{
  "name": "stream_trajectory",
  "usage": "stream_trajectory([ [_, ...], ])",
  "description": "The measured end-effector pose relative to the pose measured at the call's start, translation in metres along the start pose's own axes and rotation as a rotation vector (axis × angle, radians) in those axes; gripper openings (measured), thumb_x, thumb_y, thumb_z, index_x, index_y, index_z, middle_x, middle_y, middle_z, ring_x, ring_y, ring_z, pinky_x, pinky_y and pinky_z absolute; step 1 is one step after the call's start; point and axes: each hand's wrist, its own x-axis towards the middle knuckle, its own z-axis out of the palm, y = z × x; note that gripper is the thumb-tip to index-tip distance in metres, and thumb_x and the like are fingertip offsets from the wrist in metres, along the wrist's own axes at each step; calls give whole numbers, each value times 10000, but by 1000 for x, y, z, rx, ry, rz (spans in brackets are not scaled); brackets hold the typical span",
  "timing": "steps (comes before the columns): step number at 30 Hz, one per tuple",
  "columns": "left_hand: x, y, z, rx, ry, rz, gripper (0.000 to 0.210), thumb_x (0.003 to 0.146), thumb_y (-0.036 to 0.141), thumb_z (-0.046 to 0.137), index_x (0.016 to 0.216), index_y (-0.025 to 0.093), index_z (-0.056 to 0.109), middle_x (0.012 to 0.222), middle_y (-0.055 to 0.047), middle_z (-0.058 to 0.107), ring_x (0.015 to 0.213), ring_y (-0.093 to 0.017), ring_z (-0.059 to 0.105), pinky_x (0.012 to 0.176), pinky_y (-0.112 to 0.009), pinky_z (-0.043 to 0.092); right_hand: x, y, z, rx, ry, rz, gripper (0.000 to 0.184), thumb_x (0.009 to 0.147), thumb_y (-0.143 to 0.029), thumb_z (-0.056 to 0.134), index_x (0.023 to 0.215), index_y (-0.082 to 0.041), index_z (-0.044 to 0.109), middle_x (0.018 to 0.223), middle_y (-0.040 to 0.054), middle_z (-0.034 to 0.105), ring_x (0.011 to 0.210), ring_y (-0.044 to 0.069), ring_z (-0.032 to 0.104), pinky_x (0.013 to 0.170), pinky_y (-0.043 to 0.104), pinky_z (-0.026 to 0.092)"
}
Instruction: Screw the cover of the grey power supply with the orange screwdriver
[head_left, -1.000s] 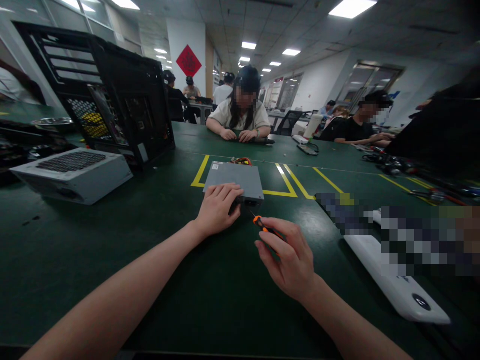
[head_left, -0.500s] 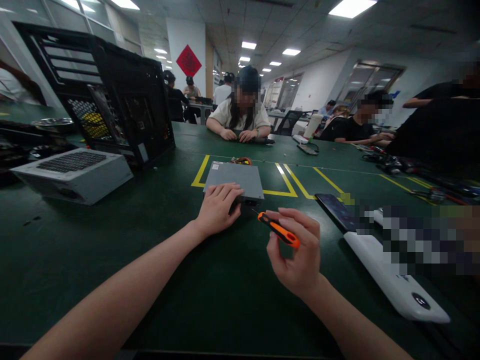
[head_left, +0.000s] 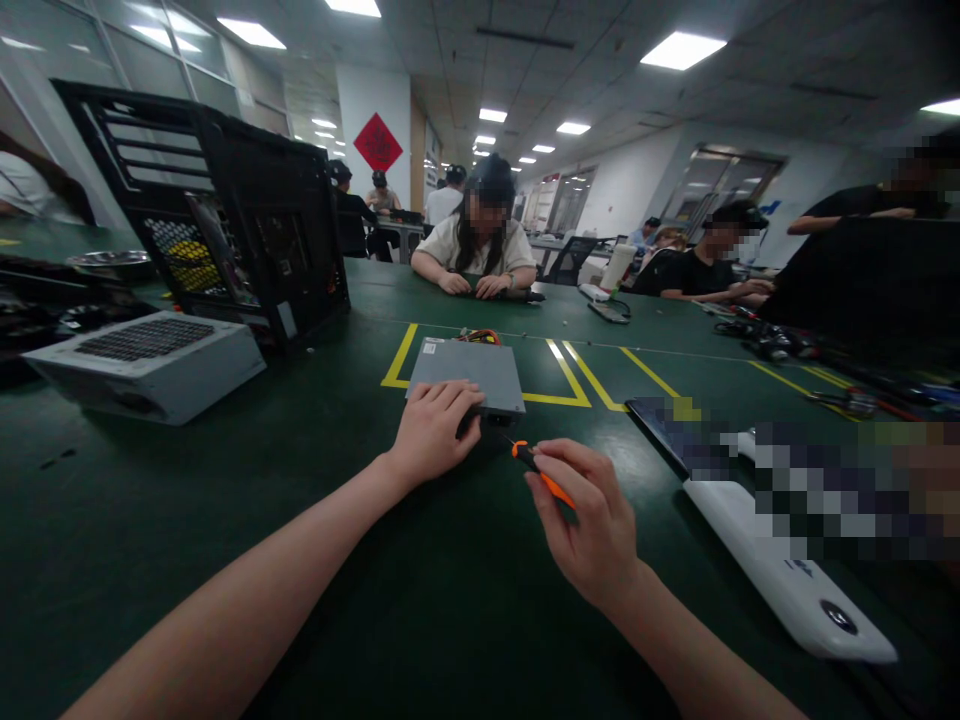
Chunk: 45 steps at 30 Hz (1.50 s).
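Pressing down flat, the left hand point(head_left: 435, 430) is pinning the near edge of the grey box point(head_left: 466, 374) on the green table point(head_left: 225, 500). Orange screwdriver point(head_left: 541, 473) is being gripped by right-hand point(head_left: 592, 530) fingers, tip aimed up-left at the box's near face, just beside it.

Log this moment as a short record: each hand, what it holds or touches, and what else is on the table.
left hand: flat on the near edge of the grey metal box
right hand: fingers closed on an orange screwdriver, tip aimed at the box's near face
box: lies on the green table, inside yellow tape lines; coloured wires at its far end
left side: grey power supply, black computer case
right side: white device
across the table: seated people
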Motion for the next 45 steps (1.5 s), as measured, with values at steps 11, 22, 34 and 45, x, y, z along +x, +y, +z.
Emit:
stream_trajectory([
  [11,4,0,-1,32,-47,-18,248,802,253,508,1037,194,559,1117,-77,595,1047,-244,520,843,-398,356,-1,3,-1,65,-20,24,517,756,-12,523,1218,-193,377,1084,113,523,1017,211,536,812,385,522],
  [22,13,1,-10,86,-148,-14,230,775,258,525,997,204,553,1056,-55,589,976,-243,513,769,-396,358,1,-2,-4,126,-55,16,419,762,-24,514,1143,-167,413,1091,123,507,1017,205,533,802,369,527],
  [34,13,0,-8,81,-136,-15,223,777,260,521,990,203,549,1039,-60,587,958,-250,512,776,-404,365,2,-3,-4,5,-21,41,432,763,-126,564,1158,-197,404,1018,96,552,913,214,566,728,370,528],
  [45,12,0,-7,81,-135,-20,212,777,259,521,980,204,545,1032,-59,590,963,-249,510,765,-399,357,3,-7,-3,165,-106,67,348,732,-94,531,1064,-164,454,908,81,634,754,171,611,652,317,524],
])
